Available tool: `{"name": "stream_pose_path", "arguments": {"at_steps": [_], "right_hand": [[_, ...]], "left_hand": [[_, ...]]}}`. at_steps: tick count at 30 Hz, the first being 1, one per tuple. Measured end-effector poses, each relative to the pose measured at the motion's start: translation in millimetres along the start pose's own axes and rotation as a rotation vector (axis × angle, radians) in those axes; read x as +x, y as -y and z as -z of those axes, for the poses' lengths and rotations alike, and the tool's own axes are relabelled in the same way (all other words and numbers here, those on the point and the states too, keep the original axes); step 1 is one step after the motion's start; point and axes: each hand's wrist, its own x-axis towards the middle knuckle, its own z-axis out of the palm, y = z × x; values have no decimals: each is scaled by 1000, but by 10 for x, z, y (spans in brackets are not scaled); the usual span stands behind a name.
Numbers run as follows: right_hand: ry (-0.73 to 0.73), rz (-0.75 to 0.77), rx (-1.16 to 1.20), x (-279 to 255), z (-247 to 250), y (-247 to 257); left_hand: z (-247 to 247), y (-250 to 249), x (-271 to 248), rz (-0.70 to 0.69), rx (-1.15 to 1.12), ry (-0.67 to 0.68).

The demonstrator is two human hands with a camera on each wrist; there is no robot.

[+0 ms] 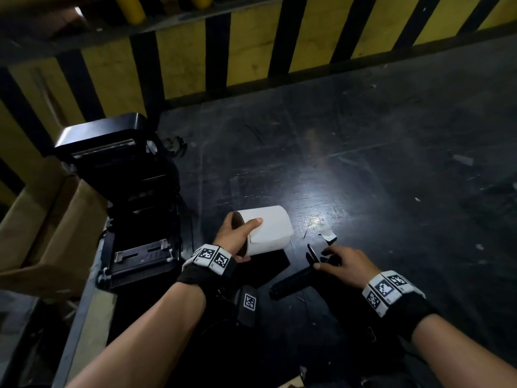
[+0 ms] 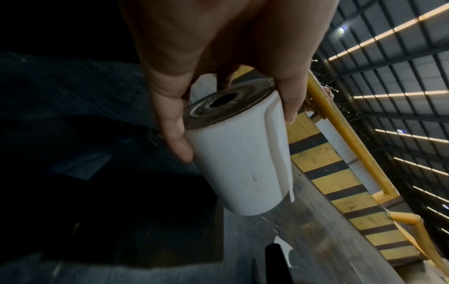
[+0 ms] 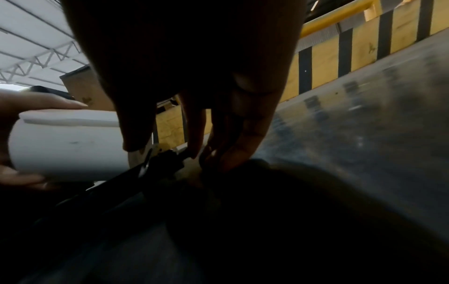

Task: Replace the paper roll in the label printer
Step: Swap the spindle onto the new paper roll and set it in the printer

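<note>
The black label printer (image 1: 131,197) stands at the left of the dark table with its lid swung up and its roll bay showing. My left hand (image 1: 240,239) grips a white paper roll (image 1: 270,231) by its brown end, thumb on top and fingers underneath, just above the table right of the printer. In the left wrist view the roll (image 2: 243,163) shows its hollow core and a loose outer edge. A black spindle (image 1: 293,281) lies on the table. My right hand (image 1: 321,260) reaches down onto its flanged end, and thumb and forefinger pinch it (image 3: 167,157).
A cardboard box (image 1: 42,233) sits left of the printer. A yellow and black striped barrier (image 1: 251,51) runs along the table's far edge. A small white paper scrap (image 1: 327,236) lies just beyond my right hand, and a flat black piece (image 1: 272,266) lies under the roll.
</note>
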Motion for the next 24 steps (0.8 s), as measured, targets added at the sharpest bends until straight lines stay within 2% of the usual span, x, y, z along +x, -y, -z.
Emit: {"name": "stream_pose_path", "arguments": {"at_steps": [7,11,15,19,24], "right_hand": [[-44,-29,184,35,-100,-55],[-107,25,333,-10,-19,-36],[-277,71,483,-4,213,13],[-473,102,555,-10,560,176],[-565,213,529,-57,883,648]], "left_hand": [[15,56,-64,-21,-73,-14],[45,144,-90,-29,-149,-15],[191,139,-79,-57,-212,28],[465,-5,-110,-151,-282,128],[784,-218,-225,-278,-328,194]]}}
